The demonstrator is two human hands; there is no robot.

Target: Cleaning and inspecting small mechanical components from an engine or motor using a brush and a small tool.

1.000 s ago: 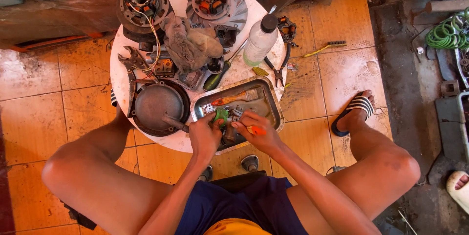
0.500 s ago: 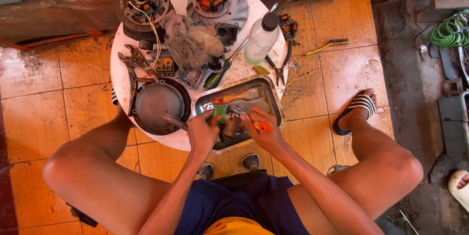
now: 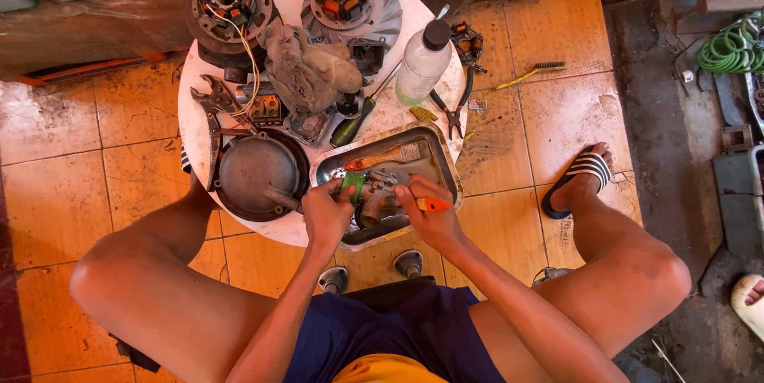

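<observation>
While it lies inside the shiny metal tray (image 3: 442, 162), the small greasy metal engine part (image 3: 372, 206) is held by both hands, its long axis running from 9 to 3 o'clock. The left hand (image 3: 328, 214) curls its fingers around the part's green end. The right hand (image 3: 430, 220) pinches an orange-handled tool (image 3: 434, 206), pointing toward 9 o'clock. At 9 o'clock sits a round dark metal cover (image 3: 259, 174) on the white round table (image 3: 191, 116).

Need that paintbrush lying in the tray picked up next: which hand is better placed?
Probably the left hand: it lies nearer the paintbrush in the metal tray, and the right hand already grips an orange-handled tool.
</observation>
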